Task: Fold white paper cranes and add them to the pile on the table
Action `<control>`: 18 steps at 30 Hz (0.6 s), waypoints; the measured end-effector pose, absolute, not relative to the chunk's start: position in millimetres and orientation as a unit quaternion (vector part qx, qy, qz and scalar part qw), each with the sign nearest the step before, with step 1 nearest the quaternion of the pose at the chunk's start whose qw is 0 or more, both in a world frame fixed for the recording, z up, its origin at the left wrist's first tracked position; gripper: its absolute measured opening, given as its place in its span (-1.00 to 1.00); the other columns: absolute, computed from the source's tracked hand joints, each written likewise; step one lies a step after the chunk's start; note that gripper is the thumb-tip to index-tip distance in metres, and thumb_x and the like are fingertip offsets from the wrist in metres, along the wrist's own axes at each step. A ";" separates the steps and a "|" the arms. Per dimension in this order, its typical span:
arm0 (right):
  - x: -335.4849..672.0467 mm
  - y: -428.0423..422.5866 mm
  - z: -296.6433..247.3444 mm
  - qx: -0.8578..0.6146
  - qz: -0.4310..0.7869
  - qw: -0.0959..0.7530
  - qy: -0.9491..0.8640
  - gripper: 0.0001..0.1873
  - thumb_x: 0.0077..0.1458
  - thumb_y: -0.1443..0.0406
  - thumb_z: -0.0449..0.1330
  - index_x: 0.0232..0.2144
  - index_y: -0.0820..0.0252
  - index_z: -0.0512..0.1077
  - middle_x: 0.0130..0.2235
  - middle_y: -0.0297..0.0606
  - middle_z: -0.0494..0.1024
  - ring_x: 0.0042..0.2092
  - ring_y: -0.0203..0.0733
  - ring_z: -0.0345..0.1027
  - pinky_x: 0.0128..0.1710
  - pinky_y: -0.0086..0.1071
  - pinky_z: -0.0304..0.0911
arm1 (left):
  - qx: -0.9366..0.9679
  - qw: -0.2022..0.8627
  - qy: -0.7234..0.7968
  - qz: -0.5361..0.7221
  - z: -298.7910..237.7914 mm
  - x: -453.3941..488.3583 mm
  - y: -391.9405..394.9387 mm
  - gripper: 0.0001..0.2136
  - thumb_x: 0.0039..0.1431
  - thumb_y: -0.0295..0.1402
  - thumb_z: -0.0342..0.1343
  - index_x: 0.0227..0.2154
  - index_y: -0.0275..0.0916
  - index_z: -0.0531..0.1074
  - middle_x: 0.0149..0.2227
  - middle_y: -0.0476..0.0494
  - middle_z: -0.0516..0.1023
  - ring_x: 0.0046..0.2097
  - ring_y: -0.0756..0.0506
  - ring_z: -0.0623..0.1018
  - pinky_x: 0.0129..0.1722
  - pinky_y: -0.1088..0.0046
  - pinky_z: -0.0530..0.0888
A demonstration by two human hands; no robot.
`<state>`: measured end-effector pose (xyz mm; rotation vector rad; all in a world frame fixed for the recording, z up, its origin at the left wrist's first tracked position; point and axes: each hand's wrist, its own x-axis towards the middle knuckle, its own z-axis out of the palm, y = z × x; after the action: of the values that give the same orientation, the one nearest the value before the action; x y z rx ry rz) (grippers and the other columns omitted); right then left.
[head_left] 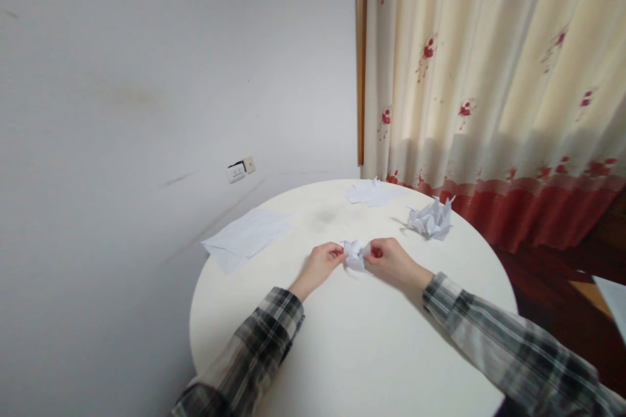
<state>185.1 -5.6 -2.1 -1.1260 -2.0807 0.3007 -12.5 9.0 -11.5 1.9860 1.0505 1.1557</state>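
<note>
Over the middle of the round white table [362,345], a small folded white paper piece [353,255] is held between both hands. My left hand [323,262] pinches its left side with thumb and forefinger. On the opposite side, my right hand [392,262] grips the paper with its fingertips. The folds have several points sticking out, but their exact shape is too small to make out. Beyond my right hand sits a cluster of folded white paper pieces [431,219] with pointed tips.
White paper sheets [249,234] lie at the table's left edge. More flat paper [369,193] rests at the far edge. A wall with a socket [235,172] stands close on the left, and a floral curtain [469,78] hangs behind the table.
</note>
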 end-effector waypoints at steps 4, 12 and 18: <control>186.9 -4.9 -3.5 -0.442 0.107 0.360 -0.815 -0.80 -0.11 0.29 0.07 -0.66 0.29 0.34 -0.67 -0.42 0.26 -0.61 -0.43 0.05 -0.60 -0.53 -0.10 | 0.722 0.382 0.382 0.432 -13.4 -12.3 10.1 -0.85 -0.10 -0.32 0.10 -0.48 -0.31 0.43 -0.47 -0.08 0.48 -0.41 -0.03 0.44 -0.37 0.50 0.34; 187.4 -8.3 1.3 -0.443 0.080 0.347 -0.823 -0.83 -0.06 0.32 0.04 -0.56 0.28 0.39 -0.61 -0.35 0.36 -0.57 -0.40 0.14 -0.55 -0.53 -0.03 | 0.679 0.440 0.405 0.426 -10.1 -11.2 8.1 -0.85 -0.12 -0.31 0.11 -0.52 -0.32 0.38 -0.53 -0.07 0.47 -0.45 -0.01 0.45 -0.46 0.54 0.31; 187.4 -10.1 0.9 -0.433 0.045 0.358 -0.826 -0.89 -0.07 0.36 0.06 -0.50 0.26 0.39 -0.53 -0.30 0.40 -0.50 -0.36 0.20 -0.48 -0.52 0.05 | 0.666 0.452 0.395 0.443 -17.4 -11.0 12.3 -0.81 -0.14 -0.27 0.14 -0.52 -0.33 0.38 -0.52 -0.07 0.47 -0.43 -0.02 0.46 -0.45 0.53 0.33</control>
<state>187.4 -10.1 0.9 -1.1181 -2.1304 0.1165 -11.0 12.3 -17.4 1.6452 0.9770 1.0936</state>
